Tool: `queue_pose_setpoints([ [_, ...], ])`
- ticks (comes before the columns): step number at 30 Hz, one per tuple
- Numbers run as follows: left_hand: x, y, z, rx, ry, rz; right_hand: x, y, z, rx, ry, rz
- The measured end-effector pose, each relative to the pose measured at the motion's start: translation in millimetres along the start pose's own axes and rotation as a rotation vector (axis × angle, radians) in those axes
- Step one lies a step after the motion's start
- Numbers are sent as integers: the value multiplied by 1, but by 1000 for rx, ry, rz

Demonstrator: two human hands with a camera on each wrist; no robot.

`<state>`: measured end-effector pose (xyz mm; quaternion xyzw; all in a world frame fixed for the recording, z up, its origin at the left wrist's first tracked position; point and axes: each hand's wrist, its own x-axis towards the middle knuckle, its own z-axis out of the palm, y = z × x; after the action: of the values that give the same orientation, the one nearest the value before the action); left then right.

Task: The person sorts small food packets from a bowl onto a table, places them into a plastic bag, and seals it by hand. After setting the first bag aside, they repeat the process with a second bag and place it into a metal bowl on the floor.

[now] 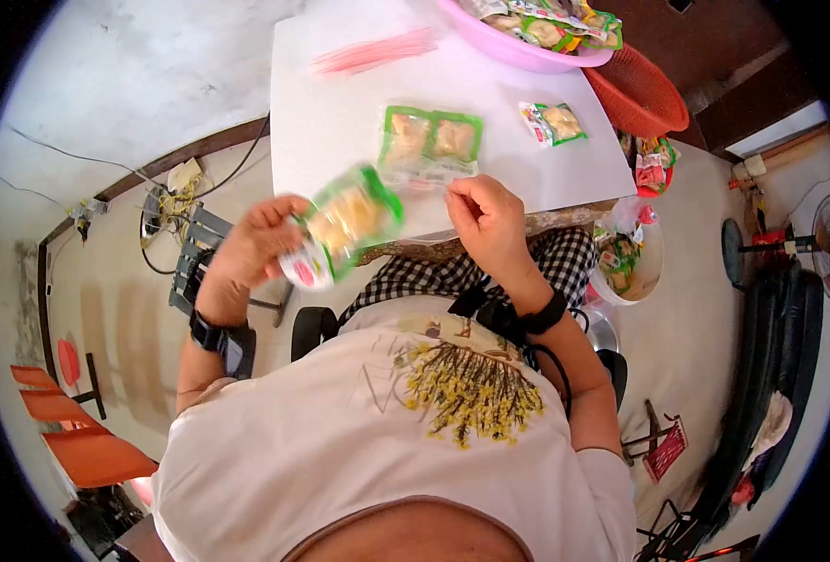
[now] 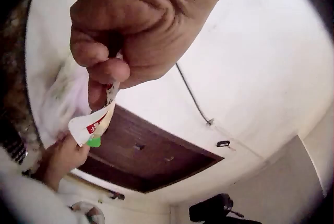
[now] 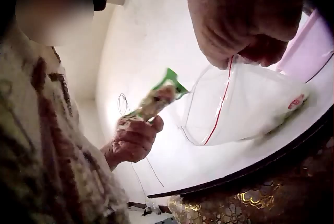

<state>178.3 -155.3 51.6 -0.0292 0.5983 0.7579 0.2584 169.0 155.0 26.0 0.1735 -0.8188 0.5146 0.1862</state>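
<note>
My left hand [image 1: 260, 244] grips one end of a green-edged food packet [image 1: 354, 220] with pale pieces inside, raised off the table's near edge. In the left wrist view the white, red-printed end of this packet sticks out below the curled fingers. My right hand [image 1: 490, 220] pinches the edge of a clear zip bag [image 3: 229, 109] with a red line along its mouth. Inside the bag two similar packets [image 1: 431, 136] lie side by side on the white table. The bag's mouth gapes towards the left hand in the right wrist view.
A single packet [image 1: 555, 124] lies on the table's right side. Thin pink-red strips [image 1: 377, 51] fan out at the back. A pink basin [image 1: 527, 54] heaped with packets stands at the back right, beside a red basket [image 1: 639, 89]. A white bucket [image 1: 635, 262] with packets stands on the floor.
</note>
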Motion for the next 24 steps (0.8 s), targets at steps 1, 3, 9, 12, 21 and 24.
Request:
queue_pose_setpoints([
  [1,-5,-6,3,52,-66,-97,1,-1,1,-2,-5,-14],
  [3,-11,-1,33,4,-134,-226,1,-6,3,-7,-13,-43],
  [9,14,-15,61,-158,4,-170,0,-12,1,-67,-35,-129],
  [12,20,-14,69,-251,59,-104,-1,-9,3,-86,-37,-153],
  [21,65,-32,74,-84,49,5,-1,-14,19,-70,-115,-257],
  [24,87,-32,80,-50,83,196,0,-12,22,-94,-124,-282],
])
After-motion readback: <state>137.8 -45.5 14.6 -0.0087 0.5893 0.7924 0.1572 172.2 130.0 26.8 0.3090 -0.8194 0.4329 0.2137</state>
